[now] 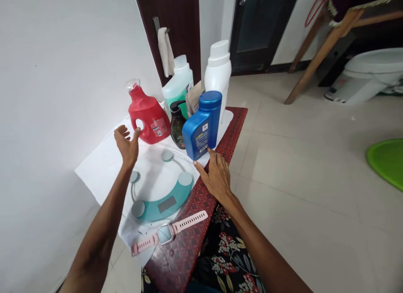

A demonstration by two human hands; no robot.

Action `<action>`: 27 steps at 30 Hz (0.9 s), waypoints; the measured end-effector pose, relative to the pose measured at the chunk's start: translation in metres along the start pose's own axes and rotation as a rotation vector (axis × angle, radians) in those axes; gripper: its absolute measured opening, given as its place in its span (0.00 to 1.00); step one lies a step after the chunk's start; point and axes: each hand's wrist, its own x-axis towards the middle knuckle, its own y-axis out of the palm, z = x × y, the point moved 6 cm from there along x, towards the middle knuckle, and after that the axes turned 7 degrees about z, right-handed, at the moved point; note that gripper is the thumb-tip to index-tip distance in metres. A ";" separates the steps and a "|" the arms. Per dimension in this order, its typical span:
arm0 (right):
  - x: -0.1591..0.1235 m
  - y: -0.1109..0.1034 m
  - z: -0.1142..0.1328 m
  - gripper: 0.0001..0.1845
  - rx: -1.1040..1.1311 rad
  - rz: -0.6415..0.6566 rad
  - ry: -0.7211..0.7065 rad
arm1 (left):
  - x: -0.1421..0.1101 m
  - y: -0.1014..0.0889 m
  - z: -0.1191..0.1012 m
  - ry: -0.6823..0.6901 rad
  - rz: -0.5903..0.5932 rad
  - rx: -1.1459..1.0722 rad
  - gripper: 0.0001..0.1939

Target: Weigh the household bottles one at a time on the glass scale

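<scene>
My left hand point(127, 145) is raised with its fingers apart, beside a red detergent jug point(147, 114) with a clear cap. Nothing is in it. My right hand point(216, 171) has thumb and fingers spread at the lower edge of a blue bottle point(200, 131); whether they touch cannot be made out. Behind the blue bottle are a dark pump bottle point(178, 131), a clear bottle of green liquid point(176, 85), a brown packet point(193, 99) and a tall white bottle point(218, 70). In front lies a round glass scale point(166, 202) with a teal band.
A pink-strapped smartwatch point(165, 234) lies near the front of the red patterned table point(176, 259), partly covered by white paper point(97, 175). A wall bounds the left side. On the floor to the right are a white bucket point(365, 81) and a green object point(387, 160).
</scene>
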 end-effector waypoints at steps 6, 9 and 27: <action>0.001 -0.001 -0.003 0.37 -0.042 -0.007 0.007 | 0.068 0.025 0.039 -0.121 0.140 -0.041 0.39; 0.001 -0.002 -0.005 0.37 -0.054 -0.001 0.018 | 0.085 0.053 0.050 -0.177 0.338 -0.143 0.33; 0.003 0.003 -0.007 0.39 -0.080 0.023 0.069 | 0.039 0.001 -0.003 -0.118 -0.074 -0.222 0.25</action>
